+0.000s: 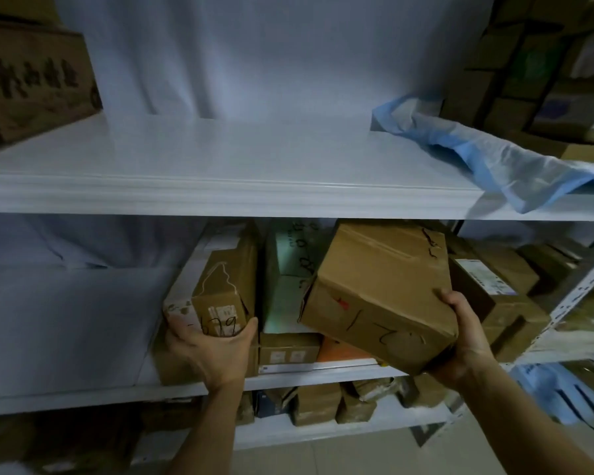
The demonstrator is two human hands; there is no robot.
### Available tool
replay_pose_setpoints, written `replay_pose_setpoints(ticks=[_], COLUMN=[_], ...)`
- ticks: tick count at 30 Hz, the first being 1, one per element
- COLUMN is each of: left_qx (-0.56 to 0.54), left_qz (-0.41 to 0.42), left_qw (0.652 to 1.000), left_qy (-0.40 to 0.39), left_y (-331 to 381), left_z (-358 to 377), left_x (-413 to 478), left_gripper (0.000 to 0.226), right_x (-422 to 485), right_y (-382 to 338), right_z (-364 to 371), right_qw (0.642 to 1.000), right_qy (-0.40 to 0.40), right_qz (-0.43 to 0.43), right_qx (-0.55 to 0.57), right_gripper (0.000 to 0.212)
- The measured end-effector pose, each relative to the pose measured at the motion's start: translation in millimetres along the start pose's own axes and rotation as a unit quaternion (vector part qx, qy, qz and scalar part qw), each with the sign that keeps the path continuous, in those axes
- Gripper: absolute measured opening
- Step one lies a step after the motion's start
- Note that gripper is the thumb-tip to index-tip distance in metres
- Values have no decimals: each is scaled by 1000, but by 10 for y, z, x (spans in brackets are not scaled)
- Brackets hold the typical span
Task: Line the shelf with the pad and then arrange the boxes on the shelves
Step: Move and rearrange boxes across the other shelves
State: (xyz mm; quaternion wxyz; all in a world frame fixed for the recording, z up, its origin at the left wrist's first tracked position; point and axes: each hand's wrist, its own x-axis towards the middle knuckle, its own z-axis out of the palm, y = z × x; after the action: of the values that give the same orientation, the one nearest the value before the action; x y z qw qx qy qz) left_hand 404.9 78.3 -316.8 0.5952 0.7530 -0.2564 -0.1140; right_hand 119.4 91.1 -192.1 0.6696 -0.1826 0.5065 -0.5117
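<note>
Two bare hands work the middle shelf [323, 373]: the left hand [213, 351] curls its fingers [176, 332] round the foot of a small upright carton [222, 293], while the right hand [467, 337] grips the near corner of a larger cardboard box [381, 296], tilted over its neighbours. The box looks stiff and fairly light, best held under its bottom edge. Beyond, the soft blue pad [487, 156] lies crumpled at the right end of the upper shelf [220, 197].

Storeroom, white metal shelving [220, 192], stacked labelled cardboard boxes [494, 286], more cartons [528, 80] alongside
</note>
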Motion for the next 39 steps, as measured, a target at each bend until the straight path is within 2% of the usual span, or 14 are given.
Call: replay_pose_setpoints(ticks=[4,8,10,11,13,15,17,19,22,25,28,32,35,39], left_qx=[43,51,69,75,53,-19,-59,-65,-33,-34,-39,-23,-9,10], left_qz=[2,-65,-96,-82,10,86,130,126,80,37,-27,-75,-66,-78], left_qw=[999,997,993,993,997,995,973,949,931,929,931,940,947,949], left_qy=[14,1,21,43,51,-47,-179,-282,-354,-366,-361,-332,-315,-306], left_y=[-45,-86,13,113,439,901,1381,1711,1925,1996,1969,1757,1669,1593], left_z=[260,393,401,393,408,472,617,862,1275,1625,1916,2190,2334,2454], left_x=[-251,-404,-486,-529,-669,-849,-1026,-1145,-1260,-1393,-1577,-1717,-1811,-1909], left_gripper=[135,111,93,78,43,29,26,36,53,50,49,54,42,36], right_x=[219,376,426,444,498,554,617,683,809,992,1206,1448,1642,1859], right_y=[-139,-329,-388,-411,-499,-629,-784,-949,-1222,-1450,-1523,-1479,-1373,-1254], right_z=[-156,-252,-277,-279,-337,-410,-494,-583,-752,-918,-1029,-1182,-1315,-1430], right_qw=[1000,999,998,998,998,998,998,999,999,999,999,997,986,946], right_qy=[-26,-33,-35,-37,-36,-29,-22,-16,9,44,47,63,102,165], right_qz=[0,31,38,41,47,50,51,50,40,17,-18,-38,-45,-124], right_qx=[-4,-29,-23,-15,0,4,7,4,-1,-4,-4,-21,-126,-249], right_gripper=[48,51,49,50,50,46,43,43,46,48,51,38,36,31])
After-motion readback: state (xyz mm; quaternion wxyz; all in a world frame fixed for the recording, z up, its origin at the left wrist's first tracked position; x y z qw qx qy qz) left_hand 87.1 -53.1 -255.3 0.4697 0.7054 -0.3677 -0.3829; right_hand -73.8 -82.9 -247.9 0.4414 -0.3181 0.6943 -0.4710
